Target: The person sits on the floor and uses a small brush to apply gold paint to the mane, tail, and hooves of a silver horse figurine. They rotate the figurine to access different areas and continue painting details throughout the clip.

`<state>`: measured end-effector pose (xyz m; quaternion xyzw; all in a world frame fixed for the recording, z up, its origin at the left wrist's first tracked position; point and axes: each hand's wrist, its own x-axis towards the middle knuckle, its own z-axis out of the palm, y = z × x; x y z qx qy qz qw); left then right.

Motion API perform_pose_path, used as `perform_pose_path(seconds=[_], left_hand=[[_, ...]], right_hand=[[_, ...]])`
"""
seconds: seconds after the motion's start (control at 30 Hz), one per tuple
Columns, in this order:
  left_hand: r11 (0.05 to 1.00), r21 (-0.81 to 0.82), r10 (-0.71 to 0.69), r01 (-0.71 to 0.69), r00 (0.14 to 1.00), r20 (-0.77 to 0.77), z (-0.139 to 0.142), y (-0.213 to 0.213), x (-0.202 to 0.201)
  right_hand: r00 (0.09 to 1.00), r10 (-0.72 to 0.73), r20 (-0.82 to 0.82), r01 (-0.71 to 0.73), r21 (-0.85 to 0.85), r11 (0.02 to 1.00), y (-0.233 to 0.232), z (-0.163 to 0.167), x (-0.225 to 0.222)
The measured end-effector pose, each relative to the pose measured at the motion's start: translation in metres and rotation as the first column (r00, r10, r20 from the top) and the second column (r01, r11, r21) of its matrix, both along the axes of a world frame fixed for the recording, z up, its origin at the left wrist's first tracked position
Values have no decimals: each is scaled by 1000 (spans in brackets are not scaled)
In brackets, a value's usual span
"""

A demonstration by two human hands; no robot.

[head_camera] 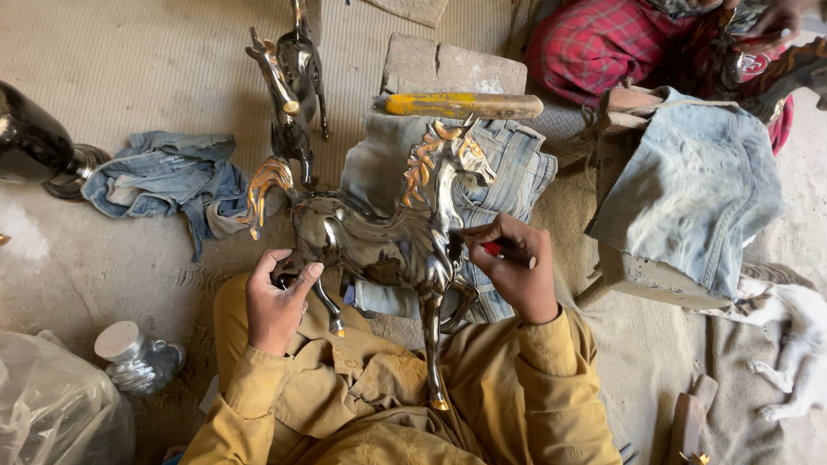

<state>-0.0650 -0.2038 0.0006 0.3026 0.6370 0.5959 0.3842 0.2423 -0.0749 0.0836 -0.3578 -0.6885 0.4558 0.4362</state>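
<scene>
Between the two hands, across the lap: polished metal horse figurine (376,235), probably heavy, rigid, slick; slim legs and mane look like the weak spots. Left hand (276,301) wrapped around the hindquarters, the soundest hold. Right hand (515,266) pinching a small red-handled tool (502,252) against the chest. Beyond the hands, folded denim (516,167), a second horse (294,80); dusty matted floor (112,47), crowded.

left hand (276,301) gripping, right hand (515,266) pinching (fingers curled)
</scene>
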Motion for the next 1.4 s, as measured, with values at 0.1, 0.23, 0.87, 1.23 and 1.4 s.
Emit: perform_pose_path(seconds=[0.1, 0.23, 0.87, 1.23, 1.4], left_hand=[[999, 39, 2, -1, 1000, -4, -1, 1, -1], [1000, -5, -1, 1, 1000, 5, 0, 0, -1], [1000, 15, -1, 1, 1000, 23, -1, 0, -1], [997, 68, -21, 21, 1000, -7, 2, 2, -1], [996, 80, -32, 34, 999, -23, 0, 1, -1]], right_hand=[[997, -66, 34, 65, 29, 997, -7, -5, -1], [994, -103, -44, 99, -82, 992, -13, -13, -2], [988, -148, -43, 143, -115, 983, -29, -28, 5], [970, -172, -172, 140, -182, 973, -46, -31, 3], [967, -246, -72, 234, -140, 962, -64, -30, -2]])
